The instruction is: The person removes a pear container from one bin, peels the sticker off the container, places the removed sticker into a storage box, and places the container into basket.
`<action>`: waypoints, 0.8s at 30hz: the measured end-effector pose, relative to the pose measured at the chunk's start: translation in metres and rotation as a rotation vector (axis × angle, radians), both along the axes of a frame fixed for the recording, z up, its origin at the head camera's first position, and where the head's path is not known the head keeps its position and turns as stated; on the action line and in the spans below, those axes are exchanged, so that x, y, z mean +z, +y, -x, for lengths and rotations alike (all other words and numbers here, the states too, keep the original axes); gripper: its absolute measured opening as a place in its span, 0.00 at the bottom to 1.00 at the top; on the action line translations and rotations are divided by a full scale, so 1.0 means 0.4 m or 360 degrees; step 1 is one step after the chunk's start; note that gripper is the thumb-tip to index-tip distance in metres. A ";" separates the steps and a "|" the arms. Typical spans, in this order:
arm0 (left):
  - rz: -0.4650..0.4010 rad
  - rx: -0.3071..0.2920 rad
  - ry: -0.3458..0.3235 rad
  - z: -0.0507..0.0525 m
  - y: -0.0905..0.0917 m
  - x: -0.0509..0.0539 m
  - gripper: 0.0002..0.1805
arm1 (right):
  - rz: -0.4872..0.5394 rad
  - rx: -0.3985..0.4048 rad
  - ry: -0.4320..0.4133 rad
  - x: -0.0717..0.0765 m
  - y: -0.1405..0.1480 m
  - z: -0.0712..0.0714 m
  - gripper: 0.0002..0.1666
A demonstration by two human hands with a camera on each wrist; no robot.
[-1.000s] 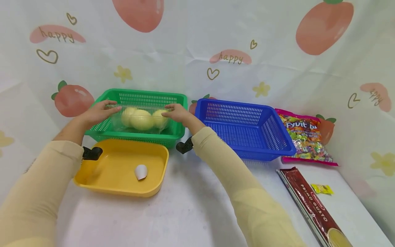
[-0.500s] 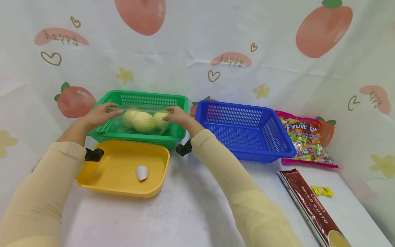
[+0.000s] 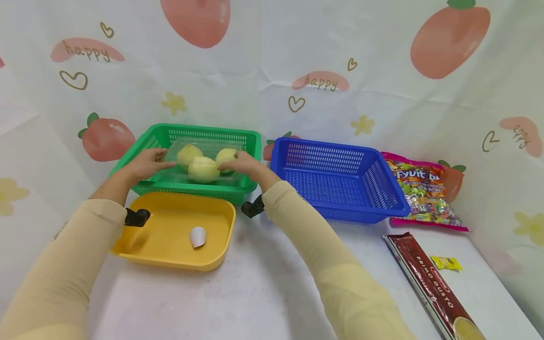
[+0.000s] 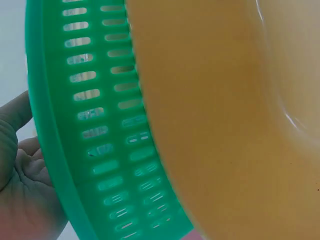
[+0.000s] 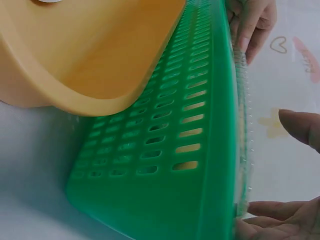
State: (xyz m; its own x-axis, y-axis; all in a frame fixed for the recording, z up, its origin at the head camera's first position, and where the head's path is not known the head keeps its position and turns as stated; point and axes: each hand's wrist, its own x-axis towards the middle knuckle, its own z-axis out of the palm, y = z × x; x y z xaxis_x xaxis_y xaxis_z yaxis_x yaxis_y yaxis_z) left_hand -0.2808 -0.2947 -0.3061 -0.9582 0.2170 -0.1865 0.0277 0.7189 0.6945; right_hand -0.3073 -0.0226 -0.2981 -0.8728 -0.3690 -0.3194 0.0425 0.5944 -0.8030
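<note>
A clear plastic box with three pale yellow round fruits sits inside the green basket. My left hand is at the box's left end, fingers fairly straight; in the left wrist view the basket wall partly hides that hand. At the right end is my right hand, its fingers reaching over the box. The right wrist view shows that hand's fingers against the box's end and its thumb held apart. How firmly either hand touches the box is hard to see.
A yellow tray with a small white cup-like piece stands before the green basket. Right of it is a blue basket, then a candy bag, a long red packet and a small yellow wrapper. A printed cloth hangs behind.
The box with the fruits has shifted slightly right and settled flatter in the green basket. The left hand has moved a little right and down, with its fingers now beside the box's end.
</note>
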 end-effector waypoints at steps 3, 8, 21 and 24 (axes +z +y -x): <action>0.0034 0.0007 -0.0011 -0.001 0.001 -0.006 0.43 | 0.0031 0.0034 -0.0029 -0.004 0.000 -0.002 0.51; 0.0070 0.0017 0.0008 -0.002 0.005 -0.010 0.41 | 0.0046 0.0026 -0.0044 -0.008 -0.005 -0.004 0.51; 0.0022 0.0063 -0.0005 -0.015 0.021 0.045 0.49 | 0.0123 -0.0052 0.0047 0.041 0.036 -0.017 0.54; -0.0022 0.0096 0.0052 -0.043 0.029 0.072 0.49 | 0.0088 0.0020 0.0176 0.070 0.093 -0.032 0.55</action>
State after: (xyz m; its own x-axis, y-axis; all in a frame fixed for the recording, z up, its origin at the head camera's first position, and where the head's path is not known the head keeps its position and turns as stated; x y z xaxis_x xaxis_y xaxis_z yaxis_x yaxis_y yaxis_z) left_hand -0.2637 -0.2829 -0.2772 -0.9751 0.1611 -0.1522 0.0075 0.7103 0.7038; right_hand -0.2946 0.0146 -0.2699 -0.8969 -0.3944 -0.2000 -0.0553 0.5489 -0.8341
